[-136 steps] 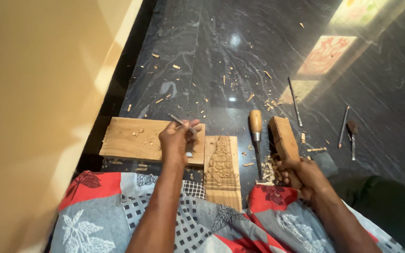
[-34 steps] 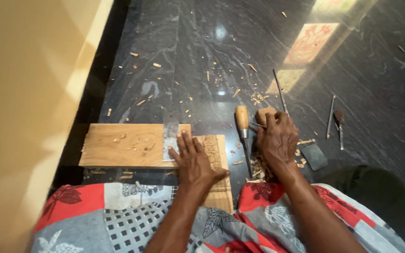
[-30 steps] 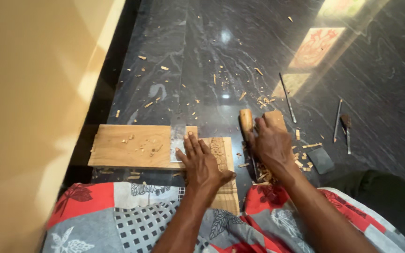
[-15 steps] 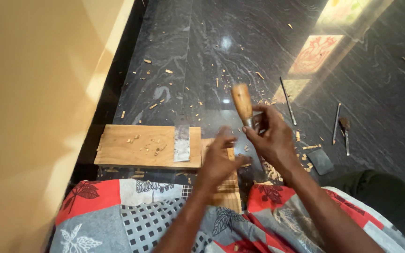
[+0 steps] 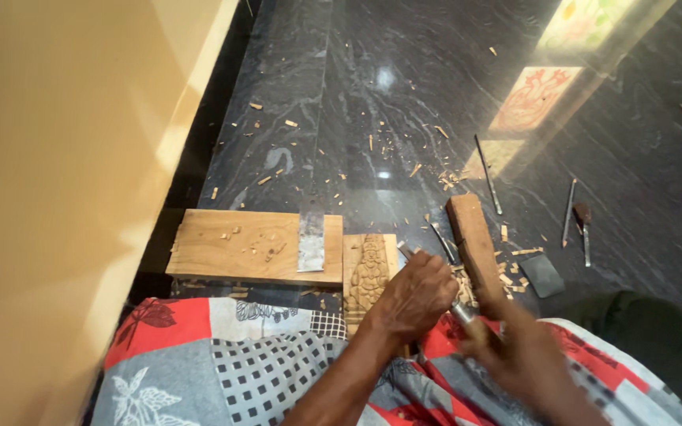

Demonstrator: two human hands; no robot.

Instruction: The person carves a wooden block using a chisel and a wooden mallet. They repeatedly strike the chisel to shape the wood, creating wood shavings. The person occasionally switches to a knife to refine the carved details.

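Chisel (image 5: 447, 300): my left hand (image 5: 416, 296) closed round the blade end to steer it, my blurred right hand (image 5: 526, 359) gripping the handle. Its tip meets the carved wooden panel (image 5: 366, 272), propped from floor (image 5: 404, 102) onto my lap beside a plank (image 5: 250, 246).

Glossy stone floor (image 5: 404, 95), matt wood carving (image 5: 366, 272), metal chisel (image 5: 436, 284).

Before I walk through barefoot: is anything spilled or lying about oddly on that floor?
Yes. Wood chips are scattered across the dark floor, thickest near the wooden block. Loose metal tools lie among them to the right. The left hand and right hand hold a chisel over the carved panel.
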